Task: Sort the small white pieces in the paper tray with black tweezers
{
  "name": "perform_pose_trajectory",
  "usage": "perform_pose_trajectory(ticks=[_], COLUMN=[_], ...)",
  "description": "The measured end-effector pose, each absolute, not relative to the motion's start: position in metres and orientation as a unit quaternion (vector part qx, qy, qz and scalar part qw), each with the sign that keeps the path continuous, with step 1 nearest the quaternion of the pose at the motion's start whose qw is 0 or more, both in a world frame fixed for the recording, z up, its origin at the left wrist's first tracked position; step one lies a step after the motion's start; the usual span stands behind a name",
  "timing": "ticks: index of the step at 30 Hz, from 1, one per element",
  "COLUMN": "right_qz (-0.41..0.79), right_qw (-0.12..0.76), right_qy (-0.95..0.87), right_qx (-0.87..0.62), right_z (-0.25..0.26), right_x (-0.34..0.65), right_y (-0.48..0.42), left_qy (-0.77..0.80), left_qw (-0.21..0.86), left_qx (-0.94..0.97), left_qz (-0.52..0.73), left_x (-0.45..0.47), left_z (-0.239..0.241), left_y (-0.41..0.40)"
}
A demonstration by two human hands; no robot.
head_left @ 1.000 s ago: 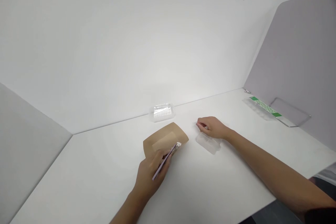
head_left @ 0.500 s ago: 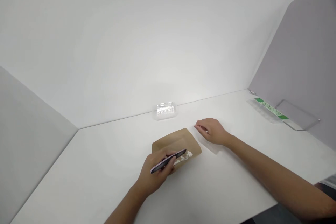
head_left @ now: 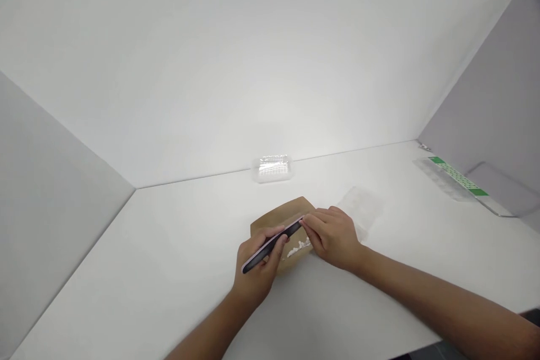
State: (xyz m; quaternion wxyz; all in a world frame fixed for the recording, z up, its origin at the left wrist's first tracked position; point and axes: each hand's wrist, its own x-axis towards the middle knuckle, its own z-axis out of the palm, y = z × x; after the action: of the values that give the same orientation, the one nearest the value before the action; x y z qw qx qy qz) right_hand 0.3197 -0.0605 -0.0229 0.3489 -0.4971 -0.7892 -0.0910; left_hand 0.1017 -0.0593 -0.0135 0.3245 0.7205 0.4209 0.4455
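Note:
My left hand (head_left: 260,259) is closed around a nail file (head_left: 270,246), dark on its face with a pale pink edge, held slanting up to the right. At the file's far end, the fingers of my right hand (head_left: 333,235) are pinched together against its tip. Whatever they pinch is hidden or too small to name. Beneath both hands sits a brown, shallow paper tray (head_left: 276,216). Several small white pieces (head_left: 298,247) lie in it, partly covered by my right hand.
A clear plastic bag (head_left: 363,208) lies flat right of the tray. Against the back wall stands a clear plastic box (head_left: 273,169). Further right are a clear pack with a green-and-white strip (head_left: 459,176) and a bent metal wire frame (head_left: 498,212) by the side panel.
My right hand has moved left and down from beside the tray to the file's tip. The left hand keeps hold of the file. The view has shifted slightly.

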Motion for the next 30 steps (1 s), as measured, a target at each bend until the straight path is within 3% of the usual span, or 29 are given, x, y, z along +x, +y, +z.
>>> perform_pose_trajectory(ticks=[30], right_qz=[-0.065], right_qw=[0.417], right_qy=[-0.768], right_qx=[-0.482], right_z=[-0.010], right_x=[0.298], right_y=[-0.062], left_qy=[0.432], left_qw=[0.229], left_qx=[0.709], left_qz=[0.508], left_x=[0.108], left_z=[-0.005], left_y=[-0.068])
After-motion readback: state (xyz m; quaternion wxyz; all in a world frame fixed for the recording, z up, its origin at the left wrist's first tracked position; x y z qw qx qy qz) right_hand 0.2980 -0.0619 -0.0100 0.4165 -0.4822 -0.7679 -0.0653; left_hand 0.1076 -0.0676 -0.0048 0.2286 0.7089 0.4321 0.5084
